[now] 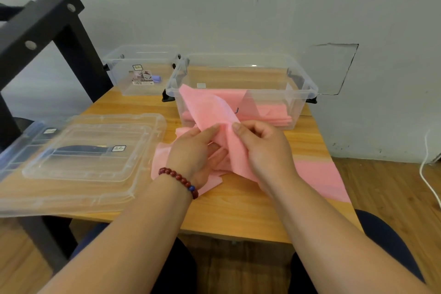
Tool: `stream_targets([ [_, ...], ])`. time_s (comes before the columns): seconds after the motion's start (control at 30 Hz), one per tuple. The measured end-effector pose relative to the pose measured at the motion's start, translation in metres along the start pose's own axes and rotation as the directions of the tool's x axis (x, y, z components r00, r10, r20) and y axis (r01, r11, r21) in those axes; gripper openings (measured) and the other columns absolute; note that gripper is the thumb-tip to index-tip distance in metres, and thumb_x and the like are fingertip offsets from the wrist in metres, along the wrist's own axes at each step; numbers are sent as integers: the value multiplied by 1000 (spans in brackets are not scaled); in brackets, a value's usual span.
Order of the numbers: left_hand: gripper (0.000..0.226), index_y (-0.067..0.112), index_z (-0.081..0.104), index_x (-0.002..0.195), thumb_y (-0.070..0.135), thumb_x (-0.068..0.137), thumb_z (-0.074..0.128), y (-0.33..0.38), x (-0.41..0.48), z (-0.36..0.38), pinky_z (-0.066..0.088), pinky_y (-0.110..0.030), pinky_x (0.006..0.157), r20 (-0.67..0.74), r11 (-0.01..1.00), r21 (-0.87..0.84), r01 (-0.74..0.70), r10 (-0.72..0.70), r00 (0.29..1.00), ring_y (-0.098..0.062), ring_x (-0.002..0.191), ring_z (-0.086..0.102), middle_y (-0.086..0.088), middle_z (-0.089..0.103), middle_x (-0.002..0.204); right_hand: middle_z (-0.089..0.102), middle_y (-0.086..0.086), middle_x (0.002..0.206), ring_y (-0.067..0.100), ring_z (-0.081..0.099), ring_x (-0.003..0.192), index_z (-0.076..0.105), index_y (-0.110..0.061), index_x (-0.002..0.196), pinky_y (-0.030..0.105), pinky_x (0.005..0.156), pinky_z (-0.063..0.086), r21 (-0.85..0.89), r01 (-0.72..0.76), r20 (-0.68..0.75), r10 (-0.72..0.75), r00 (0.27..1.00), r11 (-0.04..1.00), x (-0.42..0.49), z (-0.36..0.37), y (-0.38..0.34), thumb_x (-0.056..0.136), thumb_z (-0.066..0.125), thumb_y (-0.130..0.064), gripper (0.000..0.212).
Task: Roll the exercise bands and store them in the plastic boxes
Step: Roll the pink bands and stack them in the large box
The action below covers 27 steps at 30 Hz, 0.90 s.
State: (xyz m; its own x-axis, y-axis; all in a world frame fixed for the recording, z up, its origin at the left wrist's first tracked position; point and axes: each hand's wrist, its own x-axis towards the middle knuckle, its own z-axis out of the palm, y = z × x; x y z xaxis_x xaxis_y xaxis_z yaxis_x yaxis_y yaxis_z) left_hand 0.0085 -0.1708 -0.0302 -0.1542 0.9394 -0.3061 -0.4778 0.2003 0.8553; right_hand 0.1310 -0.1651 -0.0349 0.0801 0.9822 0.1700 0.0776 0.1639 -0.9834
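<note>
Grip: left hand (pixel 198 150) and right hand (pixel 265 148) pinching pink band (pixel 210 107); judged limp, light, stretchy; take by one end.

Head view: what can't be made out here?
- The pink band: the stretch between the left hand and right hand is covered by them, so any roll is hidden.
- The label on the small box: print too small.
- In that box, the purple item: too small, partly behind the label.
- Under the lids, the dark object: blurred by plastic.
</note>
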Motion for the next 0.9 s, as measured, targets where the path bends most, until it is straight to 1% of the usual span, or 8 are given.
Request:
stream_targets([
  [0.2, 17, 10, 64, 109, 12, 93, 62, 8, 11, -13, 57, -27, 60, -203, 998, -5, -62, 60, 977, -17, 79, 71, -6, 72, 91, 63, -15, 74, -1, 53, 66, 71, -22, 82, 15, 59, 38, -345, 39, 151, 14, 988, 938, 0, -23, 13, 85, 72, -29, 8],
  [0.3, 26, 9, 62, 113, 22, 91, 65, 3, 5, -8, 58, -30, 70, -127, 1000, 19, 9, -6, 992, -16, 85, 70, -8, 71, 99, 67, -10, 68, -1, 54, 60, 73, -19, 72, 14, 57, 39, -179, -25, 52, 35, 998, 984, 0, -24, 16, 86, 71, -21, 14],
  [0.43, 36, 13, 64, 106, 45, 90, 61, -11, -7, 4, 40, -46, 108, 107, 973, 138, 187, -203, 973, -21, 106, 65, -6, 72, 107, 68, -4, 69, 3, 55, 61, 72, -14, 74, 19, 58, 42, -25, -44, 32, 44, 998, 999, -8, -7, 10, 88, 69, -23, 17],
  [0.53, 28, 11, 62, 114, 31, 94, 59, -11, -1, 5, 54, -44, 87, -8, 987, 96, 133, -133, 991, -21, 82, 72, -7, 74, 92, 61, -15, 61, -1, 52, 57, 71, -18, 75, 13, 55, 39, -53, -3, 61, 7, 998, 999, -12, -1, 10, 88, 68, -24, 15],
  [0.63, 19, 9, 59, 111, 19, 95, 59, -1, 9, -3, 56, -34, 55, -167, 999, 20, 49, -45, 985, -20, 70, 70, -9, 70, 94, 66, -13, 89, 2, 60, 83, 69, -22, 101, 14, 67, 43, -217, -31, 112, 56, 992, 976, -13, -9, 12, 87, 69, -34, 18],
  [0.7, 12, 11, 59, 104, 18, 95, 60, 5, 15, -13, 56, -34, 62, -228, 1000, 18, 11, -6, 974, -19, 79, 67, -8, 67, 99, 61, -12, 102, 9, 57, 97, 63, -24, 119, 24, 82, 47, -422, -62, 132, 129, 983, 904, -10, -20, 17, 87, 67, -44, 39],
  [0.77, 7, 13, 59, 93, 20, 95, 61, 12, 16, -21, 56, -35, 71, -289, 999, 39, -31, 41, 956, -18, 82, 64, -6, 66, 95, 62, -13, 105, 12, 57, 102, 66, -27, 117, 35, 92, 47, -583, -59, 142, 173, 975, 811, -7, -28, 20, 86, 65, -49, 38],
  [0.9, 18, 13, 63, 99, 29, 92, 64, 14, 10, -21, 58, -38, 80, -223, 999, 15, -50, 52, 974, -20, 90, 68, -7, 70, 100, 66, -12, 76, 8, 59, 75, 71, -18, 76, 27, 69, 44, -446, -35, 105, 91, 990, 894, -5, -30, 22, 87, 70, -30, 17],
])
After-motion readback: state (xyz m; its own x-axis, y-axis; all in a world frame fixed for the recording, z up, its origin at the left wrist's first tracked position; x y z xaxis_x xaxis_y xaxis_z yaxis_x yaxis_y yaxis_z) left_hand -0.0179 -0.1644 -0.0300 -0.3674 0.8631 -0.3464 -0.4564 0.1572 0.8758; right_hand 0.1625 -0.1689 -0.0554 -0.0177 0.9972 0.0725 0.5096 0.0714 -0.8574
